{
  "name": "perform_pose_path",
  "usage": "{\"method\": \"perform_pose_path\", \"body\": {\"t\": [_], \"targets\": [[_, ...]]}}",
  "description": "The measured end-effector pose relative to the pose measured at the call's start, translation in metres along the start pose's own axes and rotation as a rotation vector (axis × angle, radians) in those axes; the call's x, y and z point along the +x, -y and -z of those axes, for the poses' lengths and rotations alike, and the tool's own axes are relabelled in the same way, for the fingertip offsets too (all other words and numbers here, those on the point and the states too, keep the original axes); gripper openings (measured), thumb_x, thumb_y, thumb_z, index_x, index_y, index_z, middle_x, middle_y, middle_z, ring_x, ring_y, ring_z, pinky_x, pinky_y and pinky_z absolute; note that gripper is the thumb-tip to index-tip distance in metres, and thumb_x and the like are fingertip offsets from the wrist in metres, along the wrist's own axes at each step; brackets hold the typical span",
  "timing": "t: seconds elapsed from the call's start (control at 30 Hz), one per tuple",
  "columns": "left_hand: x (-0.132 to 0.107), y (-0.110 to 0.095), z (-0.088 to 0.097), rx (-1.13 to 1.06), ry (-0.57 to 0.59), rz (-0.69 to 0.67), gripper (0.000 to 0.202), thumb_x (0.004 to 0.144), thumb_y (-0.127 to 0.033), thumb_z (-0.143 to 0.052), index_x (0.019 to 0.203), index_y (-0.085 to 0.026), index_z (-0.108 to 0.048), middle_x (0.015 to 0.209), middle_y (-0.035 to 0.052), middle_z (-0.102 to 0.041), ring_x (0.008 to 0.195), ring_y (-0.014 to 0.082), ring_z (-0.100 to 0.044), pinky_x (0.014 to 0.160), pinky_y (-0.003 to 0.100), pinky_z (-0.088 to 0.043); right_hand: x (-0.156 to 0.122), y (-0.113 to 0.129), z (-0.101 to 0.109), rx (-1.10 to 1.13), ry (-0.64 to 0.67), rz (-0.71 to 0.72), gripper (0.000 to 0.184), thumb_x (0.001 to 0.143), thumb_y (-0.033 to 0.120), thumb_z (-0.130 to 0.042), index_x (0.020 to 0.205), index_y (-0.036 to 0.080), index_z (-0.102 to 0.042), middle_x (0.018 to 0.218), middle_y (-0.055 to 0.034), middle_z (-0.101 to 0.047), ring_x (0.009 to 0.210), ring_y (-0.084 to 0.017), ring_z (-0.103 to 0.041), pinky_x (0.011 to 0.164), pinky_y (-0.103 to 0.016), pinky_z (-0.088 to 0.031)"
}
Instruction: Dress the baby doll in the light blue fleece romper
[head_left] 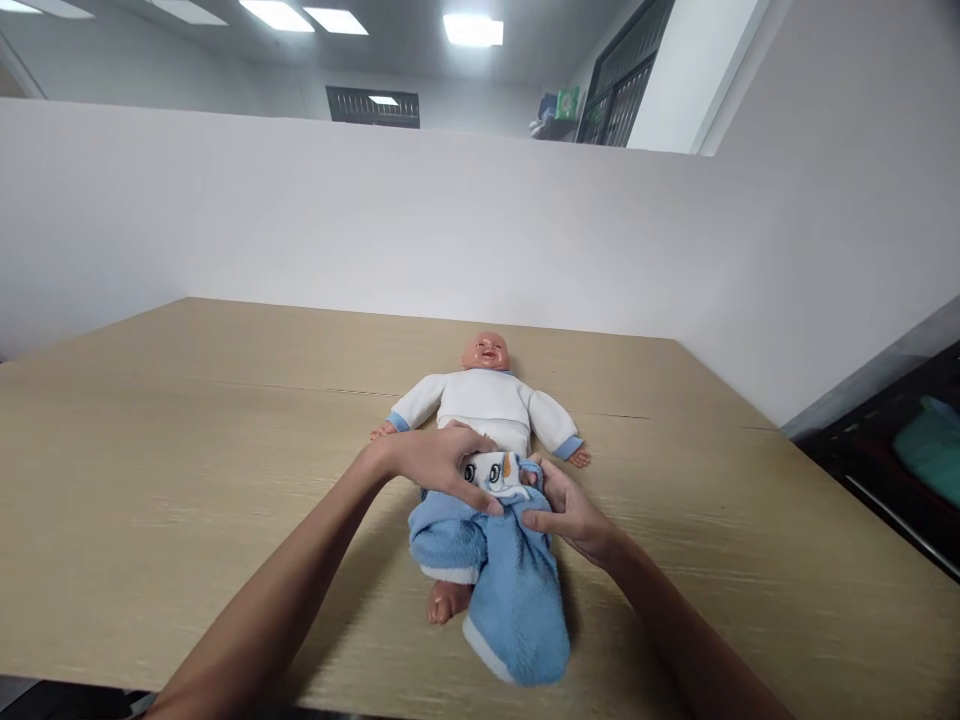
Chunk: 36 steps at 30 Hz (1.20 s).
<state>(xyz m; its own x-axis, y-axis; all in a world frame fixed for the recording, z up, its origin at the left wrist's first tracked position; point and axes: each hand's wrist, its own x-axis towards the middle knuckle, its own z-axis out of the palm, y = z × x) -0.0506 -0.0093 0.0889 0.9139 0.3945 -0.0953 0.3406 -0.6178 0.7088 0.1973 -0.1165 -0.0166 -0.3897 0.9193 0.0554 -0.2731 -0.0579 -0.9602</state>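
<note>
A baby doll [487, 400] lies face up on the table, its head away from me, in a white top with blue cuffs. Fuzzy blue pants [521, 590] with a white patch with embroidered eyes [489, 470] cover its lower body. One bare foot [448, 602] pokes out of the left pant leg; no foot shows at the hem of the right one. My left hand [442, 465] is curled over the left side of the waistband, thumb on the front of the pants. Gripping the waistband's right side is my right hand [566, 505], its fingertips partly hidden in the fabric.
The wooden table [225, 420] extends to a white partition wall [420, 220] behind the doll. At the right, past the table edge, a dark container or rack [892, 450] holds a teal item [930, 450].
</note>
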Motion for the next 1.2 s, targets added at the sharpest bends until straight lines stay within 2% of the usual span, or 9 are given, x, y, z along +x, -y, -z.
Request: {"method": "perform_pose_path", "body": {"t": [0.1, 0.27, 0.47, 0.6, 0.7, 0.8, 0.93, 1.03, 1.2], "targets": [[0.014, -0.001, 0.010, -0.197, 0.232, -0.025, 0.041, 0.075, -0.047, -0.092, 0.097, -0.019, -0.072, 0.079, -0.0030, -0.064, 0.067, 0.0142, -0.053, 0.059, 0.025, -0.040, -0.004, 0.007, 0.003, -0.109, 0.117, -0.093, 0.061, 0.084, 0.039, -0.092, 0.131, 0.023, -0.056, 0.123, -0.0031, -0.065, 0.117, -0.020, -0.062, 0.107, -0.033, -0.047], [0.026, 0.005, 0.006, -0.293, 0.271, -0.064, 0.039, 0.072, -0.035, -0.095, 0.100, -0.019, -0.071, 0.088, -0.0019, -0.069, 0.077, 0.0152, -0.060, 0.067, 0.023, -0.046, -0.010, 0.009, 0.002, -0.240, 0.130, -0.154, 0.051, 0.091, 0.054, -0.082, 0.123, 0.017, -0.066, 0.112, -0.0035, -0.070, 0.104, -0.021, -0.065, 0.094, -0.032, -0.050], [0.033, 0.017, 0.000, -0.408, 0.319, -0.081, 0.053, 0.063, -0.028, -0.100, 0.103, -0.022, -0.067, 0.092, -0.0034, -0.065, 0.084, 0.0168, -0.059, 0.072, 0.023, -0.049, -0.006, 0.002, -0.004, 0.048, -0.073, -0.008, 0.060, 0.079, 0.045, -0.094, 0.121, 0.022, -0.059, 0.108, -0.0013, -0.065, 0.098, -0.017, -0.063, 0.086, -0.026, -0.050], [0.031, 0.019, 0.001, -0.379, 0.385, -0.056, 0.041, 0.068, -0.029, -0.096, 0.095, -0.021, -0.068, 0.085, -0.0044, -0.063, 0.076, 0.0148, -0.057, 0.067, 0.022, -0.047, -0.005, 0.001, -0.001, 0.067, -0.016, -0.078, 0.059, 0.076, 0.045, -0.095, 0.116, 0.024, -0.056, 0.103, 0.0004, -0.062, 0.093, -0.016, -0.062, 0.084, -0.025, -0.049], [0.030, 0.023, 0.000, -0.354, 0.355, -0.063, 0.035, 0.071, -0.030, -0.094, 0.092, -0.020, -0.069, 0.081, -0.0048, -0.063, 0.073, 0.0137, -0.056, 0.065, 0.022, -0.046, -0.009, 0.005, 0.004, -0.037, 0.153, -0.190, 0.060, 0.079, 0.045, -0.093, 0.125, 0.023, -0.061, 0.108, -0.0008, -0.066, 0.103, -0.019, -0.063, 0.092, -0.028, -0.049], [0.032, 0.025, -0.002, -0.372, 0.331, -0.081, 0.035, 0.072, -0.028, -0.093, 0.097, -0.020, -0.070, 0.086, -0.0045, -0.066, 0.078, 0.0142, -0.058, 0.069, 0.021, -0.049, -0.013, 0.007, 0.006, -0.083, 0.229, -0.252, 0.049, 0.083, 0.050, -0.090, 0.116, 0.019, -0.071, 0.100, -0.0011, -0.069, 0.093, -0.017, -0.063, 0.083, -0.026, -0.049], [0.034, 0.022, -0.004, -0.396, 0.375, -0.101, 0.037, 0.073, -0.031, -0.094, 0.099, -0.020, -0.071, 0.091, -0.0043, -0.070, 0.085, 0.0160, -0.063, 0.076, 0.022, -0.053, -0.015, 0.002, 0.005, 0.030, 0.027, -0.130, 0.055, 0.084, 0.056, -0.087, 0.126, 0.023, -0.072, 0.110, -0.0033, -0.073, 0.092, -0.018, -0.066, 0.082, -0.026, -0.051], [0.035, 0.019, -0.004, -0.430, 0.392, -0.133, 0.048, 0.070, -0.035, -0.098, 0.109, -0.021, -0.073, 0.104, -0.0017, -0.076, 0.098, 0.0216, -0.070, 0.087, 0.027, -0.058, -0.015, -0.001, 0.005, 0.092, -0.136, -0.163, 0.058, 0.092, 0.057, -0.080, 0.140, 0.029, -0.064, 0.118, -0.0046, -0.074, 0.091, -0.018, -0.069, 0.086, -0.030, -0.053], [0.034, 0.024, -0.005, -0.454, 0.325, -0.127, 0.052, 0.072, -0.040, -0.097, 0.116, -0.022, -0.076, 0.113, 0.0022, -0.080, 0.106, 0.0262, -0.073, 0.095, 0.033, -0.060, -0.019, 0.005, 0.009, -0.015, 0.079, -0.258, 0.058, 0.093, 0.061, -0.078, 0.138, 0.026, -0.066, 0.114, -0.0047, -0.073, 0.098, -0.019, -0.068, 0.088, -0.029, -0.053]]}}
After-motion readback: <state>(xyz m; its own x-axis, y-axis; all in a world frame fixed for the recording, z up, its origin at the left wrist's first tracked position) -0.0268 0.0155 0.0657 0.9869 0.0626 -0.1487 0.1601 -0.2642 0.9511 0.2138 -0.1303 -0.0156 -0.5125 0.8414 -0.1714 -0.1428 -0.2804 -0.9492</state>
